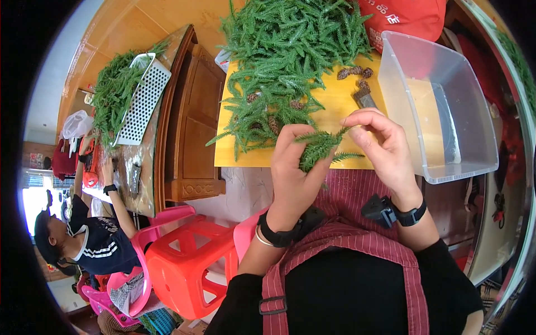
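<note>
My left hand (295, 176) is closed around a green artificial pine sprig (318, 149), which sticks out between thumb and fingers. At the sprig's upper right end, the thumb and forefinger of my right hand (386, 146) pinch its thin tip. Both hands are over the front edge of a yellow table (335, 109). Just beyond them spreads a large heap of similar green sprigs (290, 50), with several brown pine cones (273, 124) among its near strands. More pine cones (353, 72) lie to the right of the heap, beside a dark bundle of thin pieces (365, 100).
A clear plastic bin (430, 162) stands at the right, with a red bag (405, 19) behind it. To my left are a red stool (187, 273) and a wooden cabinet (192, 128). Another person (103, 240) works at a table holding a white basket (146, 100) and greenery.
</note>
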Motion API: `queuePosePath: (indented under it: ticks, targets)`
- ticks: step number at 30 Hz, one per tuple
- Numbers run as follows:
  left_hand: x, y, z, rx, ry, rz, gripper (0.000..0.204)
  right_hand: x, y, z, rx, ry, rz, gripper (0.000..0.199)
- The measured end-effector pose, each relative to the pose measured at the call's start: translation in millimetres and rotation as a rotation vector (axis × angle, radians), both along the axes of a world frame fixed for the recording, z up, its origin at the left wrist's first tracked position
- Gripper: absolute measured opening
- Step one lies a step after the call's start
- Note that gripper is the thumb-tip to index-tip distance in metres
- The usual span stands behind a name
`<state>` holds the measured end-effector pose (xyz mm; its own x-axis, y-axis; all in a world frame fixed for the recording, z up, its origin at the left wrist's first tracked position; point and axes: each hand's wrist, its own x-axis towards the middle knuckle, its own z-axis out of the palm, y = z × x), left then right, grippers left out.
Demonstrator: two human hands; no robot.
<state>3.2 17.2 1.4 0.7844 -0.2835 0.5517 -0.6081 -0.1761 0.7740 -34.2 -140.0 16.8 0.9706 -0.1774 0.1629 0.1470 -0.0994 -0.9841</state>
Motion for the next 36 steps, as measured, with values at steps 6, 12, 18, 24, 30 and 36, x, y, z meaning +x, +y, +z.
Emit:
queuePosePath:
  ticks: [6, 12, 18, 24, 30, 36]
  targets:
    - [-4, -6, 3, 0.083, -0.136, 0.064, 0.02, -1, 5, -4, -0.085, -0.103, 0.0, 0.013]
    - [-3, -5, 3, 0.059, -0.102, 0.022, 0.021, -2, 10, -2, 0.008, -0.079, -0.064, 0.009]
    - [-1, 7, 6, -0.082, 0.612, -0.223, 0.018, 0, 2, 3, -0.023, -0.116, 0.045, 0.006]
    - [-2, 19, 3, -0.497, 1.262, -0.478, 0.014, 6, -7, 6, -0.016, -0.313, 0.369, 0.008]
    - [1, 5, 6, -0.161, 0.539, -0.123, 0.016, 1, 5, 5, 0.087, -0.118, 0.087, 0.01]
    - [1, -2, 5, 0.054, -0.096, 0.05, 0.024, -1, 9, -7, -0.031, -0.105, -0.021, 0.009]
